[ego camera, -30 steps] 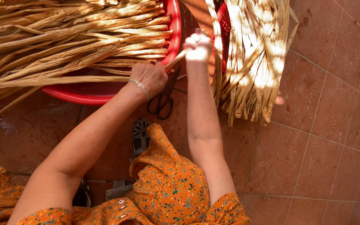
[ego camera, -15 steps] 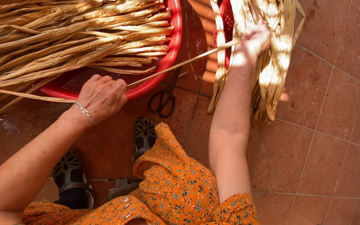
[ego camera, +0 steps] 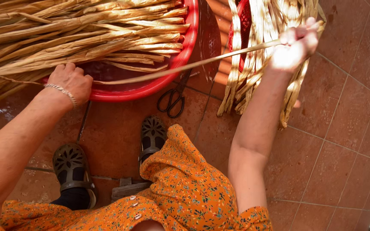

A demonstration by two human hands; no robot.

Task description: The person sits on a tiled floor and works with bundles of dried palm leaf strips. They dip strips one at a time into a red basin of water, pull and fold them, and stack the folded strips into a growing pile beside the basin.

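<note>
Head view, nearest first: an orange floral dress [ego camera: 185,192] and two dark shoes [ego camera: 71,169] on the brown tiled floor [ego camera: 343,141]. Beyond the shoes, black scissors [ego camera: 174,97] lie untouched just beside the red basin [ego camera: 185,51]. Left hand [ego camera: 70,80] is closed at the basin's near rim on one end of a single long dried strip [ego camera: 185,67]; right hand [ego camera: 294,47], right of the basin, pinches the other end, strip stretched between. Judged progress: a large heap of dried leaves [ego camera: 65,30] remains in the basin; a smaller bundle of strips [ego camera: 262,51] hangs right of it.
</note>
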